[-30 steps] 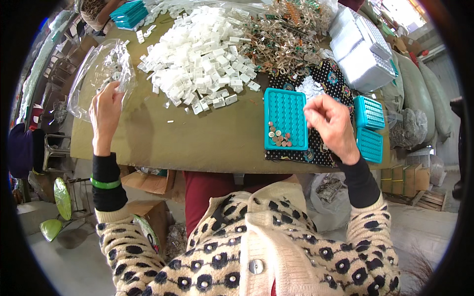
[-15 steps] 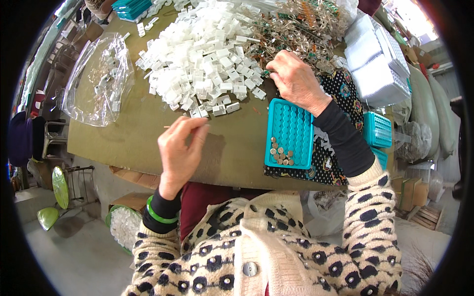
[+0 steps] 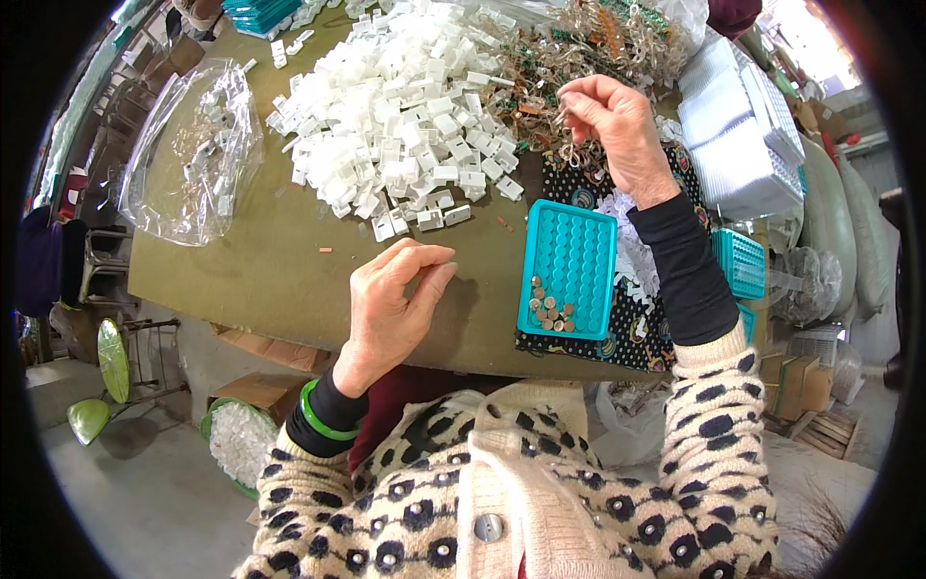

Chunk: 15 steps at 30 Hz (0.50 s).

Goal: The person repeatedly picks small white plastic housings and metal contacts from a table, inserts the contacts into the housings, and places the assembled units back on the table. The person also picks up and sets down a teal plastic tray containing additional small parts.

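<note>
My right hand (image 3: 617, 130) is raised at the near edge of a tangled pile of small shiny metal pieces (image 3: 617, 39). Its thumb and forefinger pinch a small metal piece (image 3: 564, 114), whose exact kind I cannot make out. Over the bare table nearer to me, my left hand (image 3: 391, 299) is closed, thumb and fingertips together; anything in them is too small to tell. Beyond it spreads a big heap of white plastic pieces (image 3: 405, 116). Below my right hand lies a turquoise dimpled tray (image 3: 569, 241), with several small round metal discs (image 3: 550, 314) in its near end.
A clear plastic bag (image 3: 193, 159) with small parts lies on the table's left. White trays (image 3: 733, 125) are stacked at the right, above turquoise baskets (image 3: 738, 262). Paper scraps (image 3: 632, 246) rest on a dark patterned cloth (image 3: 617, 352). A bin of white pieces (image 3: 236, 439) stands below.
My right hand has lifted off the metal pile, moving right and slightly away with a small piece in its pinch. My left hand has shifted right and nearer to me.
</note>
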Tool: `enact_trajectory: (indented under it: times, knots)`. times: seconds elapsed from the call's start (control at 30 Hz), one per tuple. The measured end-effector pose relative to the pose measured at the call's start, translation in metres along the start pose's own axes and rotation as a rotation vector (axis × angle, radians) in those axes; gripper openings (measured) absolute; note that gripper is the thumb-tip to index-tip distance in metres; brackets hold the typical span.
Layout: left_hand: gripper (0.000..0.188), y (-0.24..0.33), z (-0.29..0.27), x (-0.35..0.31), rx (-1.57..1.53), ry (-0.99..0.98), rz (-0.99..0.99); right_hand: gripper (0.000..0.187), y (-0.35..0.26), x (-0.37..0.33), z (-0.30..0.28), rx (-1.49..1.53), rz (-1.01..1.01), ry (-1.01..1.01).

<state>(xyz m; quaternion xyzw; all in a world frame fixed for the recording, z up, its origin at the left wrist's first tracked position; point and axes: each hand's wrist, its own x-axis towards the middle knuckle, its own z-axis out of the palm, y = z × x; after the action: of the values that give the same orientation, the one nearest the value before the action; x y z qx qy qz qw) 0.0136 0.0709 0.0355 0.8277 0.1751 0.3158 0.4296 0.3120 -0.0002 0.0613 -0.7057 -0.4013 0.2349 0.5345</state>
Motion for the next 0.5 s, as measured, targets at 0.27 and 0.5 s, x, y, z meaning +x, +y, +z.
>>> enact_trajectory:
  times: [0.27,0.5]
  knots:
    - [0.011,0.008,0.004,0.004,-0.198,-0.019,-0.133,0.013,-0.042,-0.01,0.0,0.375,0.043,-0.105]
    - [0.044,0.01,-0.001,0.02,-1.09,0.057,-0.476,0.013,-0.066,-0.067,0.043,0.721,0.085,-0.237]
